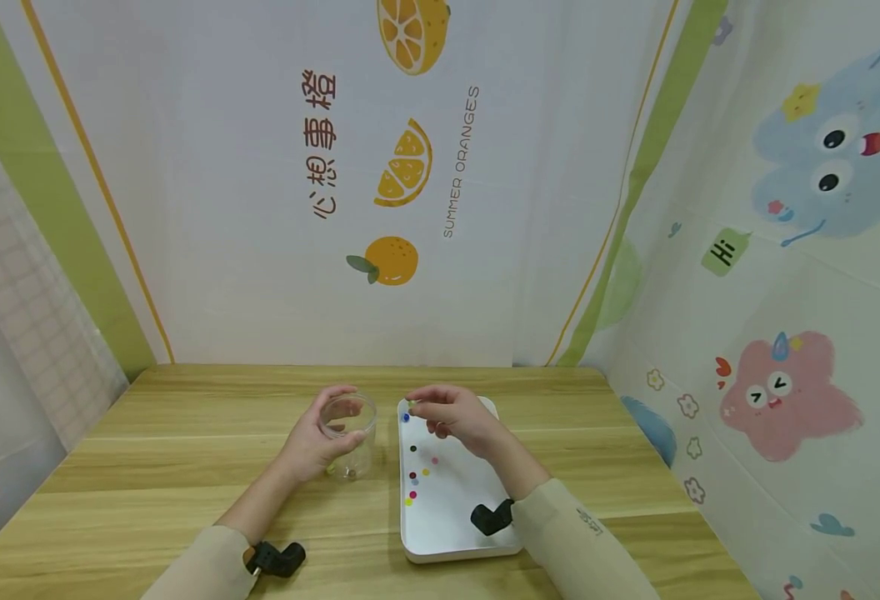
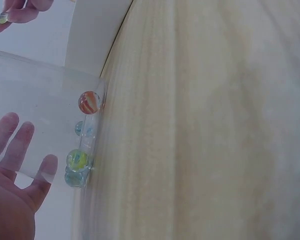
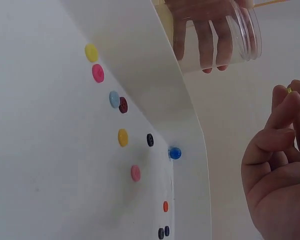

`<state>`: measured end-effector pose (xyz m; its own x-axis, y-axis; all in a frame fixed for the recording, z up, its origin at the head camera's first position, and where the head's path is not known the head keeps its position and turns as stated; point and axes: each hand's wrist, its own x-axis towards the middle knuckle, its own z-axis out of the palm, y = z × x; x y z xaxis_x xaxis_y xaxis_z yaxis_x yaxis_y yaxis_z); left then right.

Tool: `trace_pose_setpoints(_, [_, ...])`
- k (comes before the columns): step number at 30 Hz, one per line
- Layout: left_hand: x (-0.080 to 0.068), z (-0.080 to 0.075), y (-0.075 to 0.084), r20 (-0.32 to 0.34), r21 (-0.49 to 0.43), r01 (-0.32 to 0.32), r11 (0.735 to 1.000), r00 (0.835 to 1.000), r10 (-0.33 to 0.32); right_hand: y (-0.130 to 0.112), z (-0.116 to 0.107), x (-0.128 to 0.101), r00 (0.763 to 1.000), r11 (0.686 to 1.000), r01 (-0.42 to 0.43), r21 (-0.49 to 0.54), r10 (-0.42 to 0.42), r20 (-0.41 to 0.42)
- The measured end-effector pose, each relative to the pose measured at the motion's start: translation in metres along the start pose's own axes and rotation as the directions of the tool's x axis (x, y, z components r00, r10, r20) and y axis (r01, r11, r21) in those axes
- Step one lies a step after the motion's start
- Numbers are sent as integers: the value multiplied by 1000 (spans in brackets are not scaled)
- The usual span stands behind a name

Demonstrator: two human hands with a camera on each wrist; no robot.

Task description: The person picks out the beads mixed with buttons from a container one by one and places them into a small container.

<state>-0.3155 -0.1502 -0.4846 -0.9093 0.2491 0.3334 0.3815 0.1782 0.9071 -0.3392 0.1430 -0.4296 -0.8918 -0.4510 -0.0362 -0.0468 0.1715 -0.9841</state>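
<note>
My left hand [image 1: 318, 435] grips a clear plastic jar [image 1: 361, 458] with no lid on it, standing left of the white tray [image 1: 455, 525]. Several glass marbles lie in the jar's bottom, among them an orange-swirled marble [image 2: 89, 102] and a yellow-green marble [image 2: 77, 160]. Above the tray's far left corner, my right hand [image 1: 455, 417] pinches a small yellowish marble [image 2: 3, 18] between thumb and fingertips. A blue marble [image 3: 175, 153] sits inside the tray at its wall, below that hand.
Several coloured buttons are scattered over the tray floor, such as a yellow button [image 3: 91, 52], a pink button [image 3: 135, 173] and a dark button [image 3: 150, 140]. A wooden table [image 1: 207, 458] carries everything, with a printed curtain [image 1: 245, 250] behind it.
</note>
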Motion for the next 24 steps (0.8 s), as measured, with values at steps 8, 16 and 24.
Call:
trace_pose_setpoints(8, [0, 1, 1, -3, -3, 2, 1000, 1000, -2, -12, 6, 4, 1000, 1000, 14, 4, -14, 10])
trace_pose_setpoints(16, [-1, 0, 2, 10, 7, -10, 1000, 1000, 10, -26, 13, 7, 999, 999, 33, -2, -33, 26])
trace_pose_setpoints(24, [-1, -1, 0, 15, 5, -22, 1000, 1000, 22, -34, 20, 13, 998, 999, 50, -6, -50, 44])
